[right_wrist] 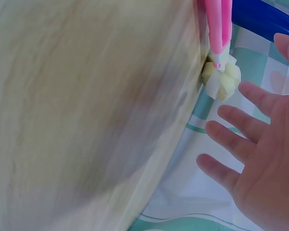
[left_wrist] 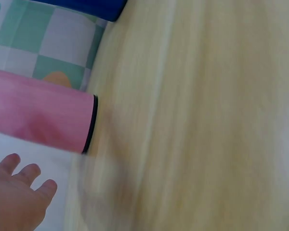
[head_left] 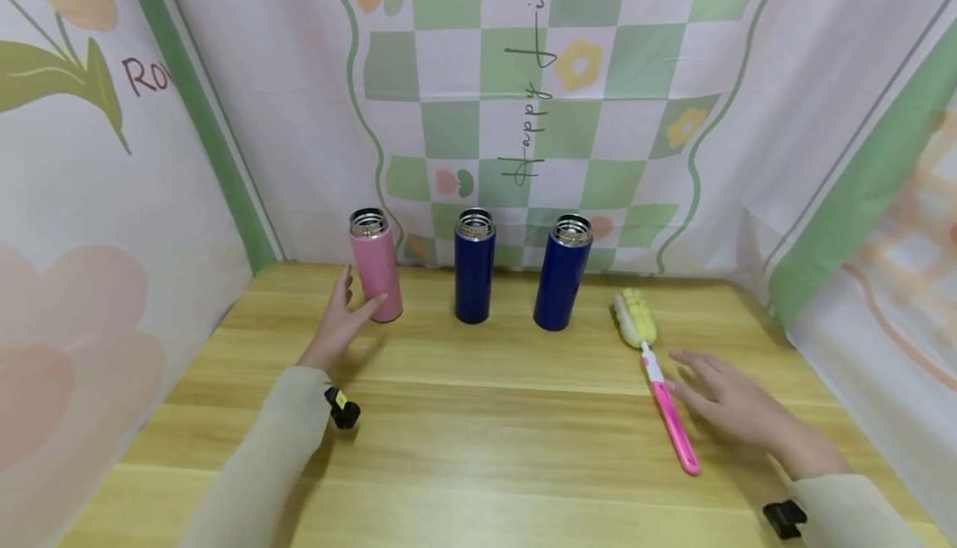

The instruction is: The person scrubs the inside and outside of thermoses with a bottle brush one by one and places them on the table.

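My left sleeve (head_left: 257,457) is plain, pale beige and long, with a small black block (head_left: 345,417) bearing a yellow patch (head_left: 341,398) by its cuff. My right sleeve (head_left: 860,511) matches, and a second black block (head_left: 785,520) sits beside it.

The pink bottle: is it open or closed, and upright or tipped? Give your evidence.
Open and upright: the pink bottle shows a bare metal neck with no lid, and it stands on its base on the table.

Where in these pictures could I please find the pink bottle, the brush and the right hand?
Pink bottle (head_left: 378,271), head view: middle of its body.
Brush (head_left: 663,398), head view: upper pink handle.
Right hand (head_left: 733,400), head view: its back.
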`<action>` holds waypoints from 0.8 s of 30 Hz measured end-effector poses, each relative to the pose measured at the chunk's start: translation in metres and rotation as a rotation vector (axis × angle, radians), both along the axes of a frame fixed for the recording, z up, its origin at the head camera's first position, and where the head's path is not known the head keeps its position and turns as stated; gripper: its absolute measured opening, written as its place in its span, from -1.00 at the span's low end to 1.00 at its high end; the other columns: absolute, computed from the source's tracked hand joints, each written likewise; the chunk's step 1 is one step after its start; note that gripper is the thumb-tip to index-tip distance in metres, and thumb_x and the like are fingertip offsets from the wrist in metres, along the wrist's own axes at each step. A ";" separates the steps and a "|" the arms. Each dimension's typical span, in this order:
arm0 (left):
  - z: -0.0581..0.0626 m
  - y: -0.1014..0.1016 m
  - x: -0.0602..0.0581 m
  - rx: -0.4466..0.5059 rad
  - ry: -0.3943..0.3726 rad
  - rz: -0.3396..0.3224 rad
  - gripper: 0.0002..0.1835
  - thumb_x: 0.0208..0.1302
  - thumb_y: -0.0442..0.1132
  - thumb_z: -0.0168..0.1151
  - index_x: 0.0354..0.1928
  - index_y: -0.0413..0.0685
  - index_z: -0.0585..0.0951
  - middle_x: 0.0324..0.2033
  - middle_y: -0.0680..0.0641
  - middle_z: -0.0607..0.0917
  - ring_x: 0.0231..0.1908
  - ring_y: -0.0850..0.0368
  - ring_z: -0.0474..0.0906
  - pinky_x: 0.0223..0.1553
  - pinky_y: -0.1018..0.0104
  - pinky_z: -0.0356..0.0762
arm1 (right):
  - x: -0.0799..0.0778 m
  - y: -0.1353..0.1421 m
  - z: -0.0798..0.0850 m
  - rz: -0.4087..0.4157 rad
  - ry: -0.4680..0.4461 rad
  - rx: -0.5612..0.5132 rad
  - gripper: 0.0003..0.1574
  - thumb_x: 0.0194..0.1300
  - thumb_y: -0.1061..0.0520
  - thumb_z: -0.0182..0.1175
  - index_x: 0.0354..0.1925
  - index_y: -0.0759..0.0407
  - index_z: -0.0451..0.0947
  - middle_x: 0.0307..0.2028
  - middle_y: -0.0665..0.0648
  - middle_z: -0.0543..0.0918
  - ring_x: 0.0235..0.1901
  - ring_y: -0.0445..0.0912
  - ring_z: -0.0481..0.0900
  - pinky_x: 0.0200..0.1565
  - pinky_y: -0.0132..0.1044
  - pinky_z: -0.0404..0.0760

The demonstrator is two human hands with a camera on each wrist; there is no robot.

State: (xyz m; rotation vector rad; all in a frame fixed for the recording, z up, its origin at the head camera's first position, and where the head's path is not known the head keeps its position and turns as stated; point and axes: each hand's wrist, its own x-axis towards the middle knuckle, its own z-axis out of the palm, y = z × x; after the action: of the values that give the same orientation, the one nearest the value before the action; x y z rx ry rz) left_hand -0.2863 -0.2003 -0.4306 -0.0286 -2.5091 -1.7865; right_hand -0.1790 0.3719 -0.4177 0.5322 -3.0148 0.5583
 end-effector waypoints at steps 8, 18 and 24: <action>0.006 0.012 -0.019 0.055 0.049 0.047 0.13 0.23 0.23 0.36 0.61 0.23 -0.18 0.57 -0.11 -0.06 0.51 -0.17 -0.10 0.42 -0.20 -0.05 | 0.004 -0.002 0.000 0.012 -0.042 -0.036 -0.15 0.47 -0.19 0.14 0.41 0.37 0.26 0.27 0.54 0.38 0.21 0.49 0.34 0.12 0.46 0.29; 0.008 0.022 -0.028 0.093 0.070 0.071 0.05 0.28 0.04 0.40 0.60 0.14 -0.09 0.50 -0.12 0.15 0.48 -0.06 0.04 0.41 -0.14 0.03 | 0.008 -0.005 0.002 0.026 -0.049 -0.073 -0.17 0.37 -0.14 0.28 0.34 0.40 0.35 0.18 0.48 0.50 0.05 0.38 0.54 -0.01 0.33 0.51; 0.006 0.026 -0.033 0.121 0.074 0.117 0.03 0.29 -0.01 0.40 0.60 0.10 -0.06 0.46 -0.15 0.24 0.43 -0.07 0.17 0.38 -0.10 0.14 | 0.008 -0.008 0.001 0.018 -0.073 -0.096 -0.13 0.30 -0.15 0.35 0.31 0.39 0.37 0.04 0.42 0.61 -0.05 0.27 0.61 -0.09 0.22 0.60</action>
State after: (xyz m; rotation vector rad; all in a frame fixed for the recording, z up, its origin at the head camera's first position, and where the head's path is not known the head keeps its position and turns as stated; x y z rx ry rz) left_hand -0.3190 -0.1740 -0.4249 0.0550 -2.2984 -1.8507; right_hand -0.1706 0.3639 -0.4163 0.5452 -3.0348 0.7350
